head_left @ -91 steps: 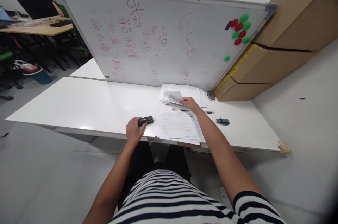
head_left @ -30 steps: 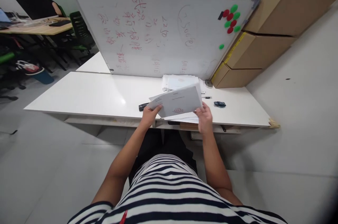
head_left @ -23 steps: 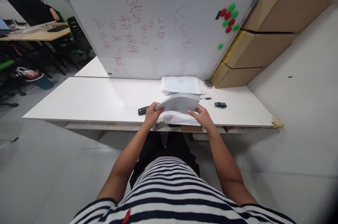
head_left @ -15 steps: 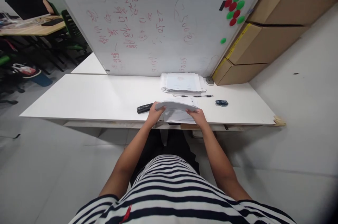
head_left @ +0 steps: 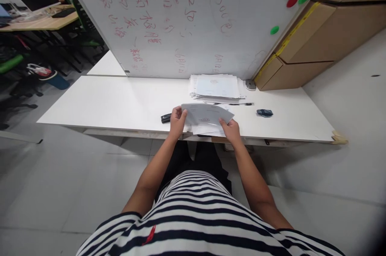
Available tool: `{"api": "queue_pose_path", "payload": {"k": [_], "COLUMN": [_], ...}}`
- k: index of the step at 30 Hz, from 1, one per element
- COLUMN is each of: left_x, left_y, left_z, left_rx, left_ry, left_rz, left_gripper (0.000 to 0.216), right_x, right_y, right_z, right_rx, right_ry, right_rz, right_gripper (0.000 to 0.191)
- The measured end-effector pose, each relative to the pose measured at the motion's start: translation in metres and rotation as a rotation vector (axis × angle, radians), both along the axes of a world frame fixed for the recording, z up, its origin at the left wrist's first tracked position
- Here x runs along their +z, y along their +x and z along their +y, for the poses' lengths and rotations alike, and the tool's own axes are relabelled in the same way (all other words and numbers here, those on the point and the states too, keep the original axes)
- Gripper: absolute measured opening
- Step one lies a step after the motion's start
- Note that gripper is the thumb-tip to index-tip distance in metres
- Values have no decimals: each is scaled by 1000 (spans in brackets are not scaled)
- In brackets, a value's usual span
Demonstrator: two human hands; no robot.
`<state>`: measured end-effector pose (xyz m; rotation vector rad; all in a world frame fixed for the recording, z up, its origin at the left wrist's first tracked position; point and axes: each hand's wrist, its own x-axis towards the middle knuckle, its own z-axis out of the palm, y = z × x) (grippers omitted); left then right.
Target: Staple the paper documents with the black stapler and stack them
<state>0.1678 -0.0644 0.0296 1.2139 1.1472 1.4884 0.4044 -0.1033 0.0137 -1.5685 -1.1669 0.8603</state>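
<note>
Printed paper (head_left: 208, 113), right at centre, held up over the front edge of the white desk (head_left: 135, 101), and both hands are on it! On one end the left hand (head_left: 177, 121) has it pinched, thumb on the near face, fingers curled behind the edge. Across from that, the right hand (head_left: 230, 129) grips the lower right, thumb pressed on top, with the corner poking out beyond it and the page bowing between the two. How many layers in there? Can't tell from this angle. Just below, loose sheets (head_left: 208, 128) lie at the desk's edge, partly covered. Tight beside the left hand, a black stapler-like tool (head_left: 165, 118), partly hidden. Behind, a thick paper stack (head_left: 217, 86) sits at the foot of the whiteboard (head_left: 181, 27), and away right, a dark blue packet (head_left: 264, 113) rests on the desk.
</note>
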Motion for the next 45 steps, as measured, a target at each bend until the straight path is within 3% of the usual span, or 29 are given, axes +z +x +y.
{"api": "queue_pose_path", "payload": {"k": [3,11,16,21,34,38,42,45], "left_x": [7,25,33,32,29,24,10,-3], "left_y": [-5,-17,-18,-21,-26,-36,-64,-79], "left_z": [0,3,1,0,-5,1,16,27], "left_rx": [99,3,112,213,155,15,-33,-115], "left_ry": [34,42,120,85,255,254,123,-36], "left_rz": [56,193,249,259,475,686,1096,1248], "left_gripper": [27,24,22,24,29,34,67,48], "right_x": [7,18,19,20,20,19,7,-4], "right_y": [1,-1,-4,-8,-12,-7,2,6], "right_z": [-2,-12,-16,-20,-30,-33,-36,-36], "right_rx": [-31,-23,-23,12,-36,-71,-130,-87], "right_ry": [11,25,39,45,19,54,-1,-84], "right_rz": [-6,117,156,181,32,-132,-162,-75], "right_gripper": [51,50,49,50,52,51,51,51]}}
